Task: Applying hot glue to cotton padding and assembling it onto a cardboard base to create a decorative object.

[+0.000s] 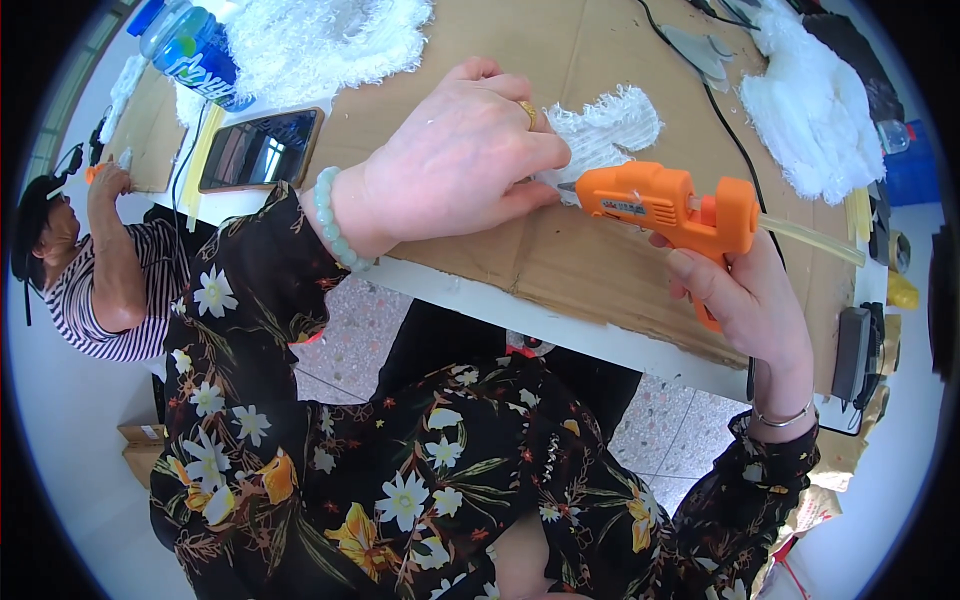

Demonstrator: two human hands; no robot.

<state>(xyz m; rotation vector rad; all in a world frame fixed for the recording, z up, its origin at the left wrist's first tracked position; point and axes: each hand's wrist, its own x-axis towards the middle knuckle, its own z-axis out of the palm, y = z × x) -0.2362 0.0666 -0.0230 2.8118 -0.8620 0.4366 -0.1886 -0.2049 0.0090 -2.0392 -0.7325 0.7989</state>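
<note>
My right hand (745,305) is wrapped round the grip of an orange hot glue gun (640,195). A pale translucent glue stick (815,238) juts from the gun's back end. The metal nozzle points left, close to the fingertips of my left hand (465,165). Those fingers are bent and pinch the near edge of a small white piece of fringed fabric (610,125). This piece lies just beyond the nozzle on the brown cardboard (570,255). My left fingertips partly hide its edge, and any glue there cannot be made out.
A phone (262,150) lies left of my left hand, near a blue-labelled bottle (195,50) and white fluffy fabric (320,40). More white fabric (815,110) is piled at right, beside a black cable (725,120). A black power adapter (852,350) sits at the right edge. A co-worker (105,270) sits at far left.
</note>
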